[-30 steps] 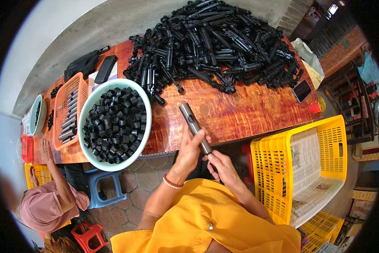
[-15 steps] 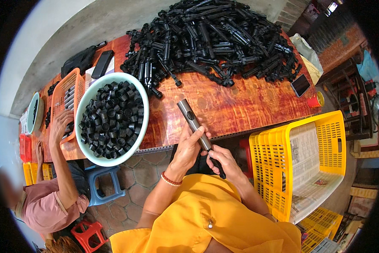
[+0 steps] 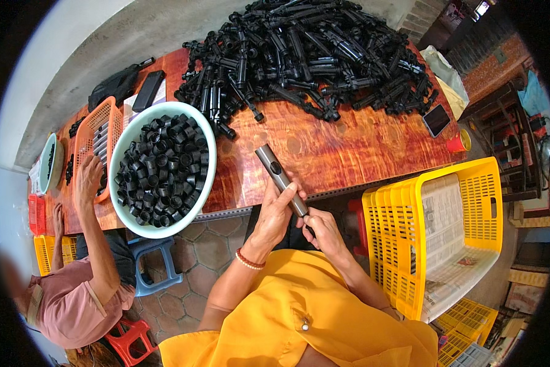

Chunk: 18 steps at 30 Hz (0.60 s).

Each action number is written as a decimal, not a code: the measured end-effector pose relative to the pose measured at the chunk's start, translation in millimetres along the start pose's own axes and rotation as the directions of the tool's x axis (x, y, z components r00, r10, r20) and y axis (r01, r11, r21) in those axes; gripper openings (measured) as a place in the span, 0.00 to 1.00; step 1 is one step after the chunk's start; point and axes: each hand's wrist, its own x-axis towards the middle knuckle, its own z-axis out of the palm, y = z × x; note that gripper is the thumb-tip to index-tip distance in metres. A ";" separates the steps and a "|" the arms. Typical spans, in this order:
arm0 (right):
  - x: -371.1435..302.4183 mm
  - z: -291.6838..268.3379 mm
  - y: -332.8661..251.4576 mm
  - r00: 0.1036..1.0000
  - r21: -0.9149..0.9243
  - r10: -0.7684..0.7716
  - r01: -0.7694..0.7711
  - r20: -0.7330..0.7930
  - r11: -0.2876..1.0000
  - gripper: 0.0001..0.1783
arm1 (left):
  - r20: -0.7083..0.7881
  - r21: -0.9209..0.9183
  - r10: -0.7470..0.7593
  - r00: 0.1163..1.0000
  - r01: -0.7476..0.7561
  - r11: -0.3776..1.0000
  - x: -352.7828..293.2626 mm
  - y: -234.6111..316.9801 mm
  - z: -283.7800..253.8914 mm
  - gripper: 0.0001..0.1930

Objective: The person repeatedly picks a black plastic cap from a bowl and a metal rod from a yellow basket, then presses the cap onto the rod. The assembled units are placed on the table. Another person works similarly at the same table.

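A grey metal tube (image 3: 273,172) with an oval cut-out near its far end slants across the front of my body. My left hand (image 3: 273,214) is wrapped around its middle, the thumb lying along it. At the tube's near end my right hand (image 3: 325,231) is closed on a black part, of which only a little shows between the fingers. To the left on the table stands a pale green basin (image 3: 209,168) heaped with short black rings (image 3: 158,171). A large pile of black tubular parts (image 3: 305,55) covers the back of the table.
A yellow plastic crate (image 3: 394,244) lined with newspaper stands to my right. On the table (image 3: 244,174) lie a phone (image 3: 436,120) and a red tin (image 3: 458,142). At the left, a co-worker's hand (image 3: 89,176) is at an orange basket (image 3: 97,125). A blue stool (image 3: 155,263) stands below.
The black part that stuck out below my right hand has gone mostly out of sight, and that hand has moved slightly up toward the tube. My left hand keeps its hold.
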 end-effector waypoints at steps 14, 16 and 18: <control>0.8 1.1 4.5 0.996 -0.086 -0.077 0.073 -0.037 0.994 0.13 | 0.037 -0.038 0.078 0.996 -0.076 0.996 -4.2 -5.6 -1.7 0.12; 3.1 0.2 8.6 0.991 -0.166 -0.132 0.125 -0.032 0.978 0.12 | 0.050 -0.051 0.088 0.995 -0.085 0.995 -5.2 -5.8 -1.8 0.12; 5.9 -3.6 13.0 0.980 -0.300 -0.199 0.184 -0.017 0.936 0.13 | 0.071 -0.080 0.083 0.994 -0.077 0.994 -6.0 -3.4 -3.4 0.12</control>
